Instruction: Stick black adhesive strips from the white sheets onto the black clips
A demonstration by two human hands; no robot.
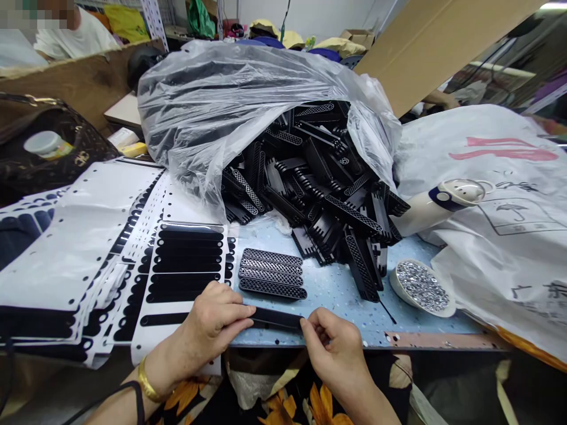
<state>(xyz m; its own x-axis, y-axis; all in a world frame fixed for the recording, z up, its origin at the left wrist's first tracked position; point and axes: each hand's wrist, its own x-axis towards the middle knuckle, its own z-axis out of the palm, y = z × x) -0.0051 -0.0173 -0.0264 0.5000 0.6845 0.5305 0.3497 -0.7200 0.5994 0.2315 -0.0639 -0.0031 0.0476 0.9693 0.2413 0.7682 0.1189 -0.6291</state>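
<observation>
My left hand (217, 321) and my right hand (330, 345) each pinch one end of a long black strip (277, 319) at the front edge of the blue table (336, 289). Just beyond the strip lie three black perforated grille pieces (272, 273), side by side. To the left sits a white sheet with black strip-shaped stickers (188, 260). Behind, a clear plastic bag (230, 100) spills a heap of black plastic grille parts (323, 183).
A small white bowl of shiny metal bits (420, 287) stands at the right. A white tool handle (436, 203) rests against large white bags (500, 206). Used white sticker sheets (75, 236) are stacked on the left. A person in white (75, 32) sits far back left.
</observation>
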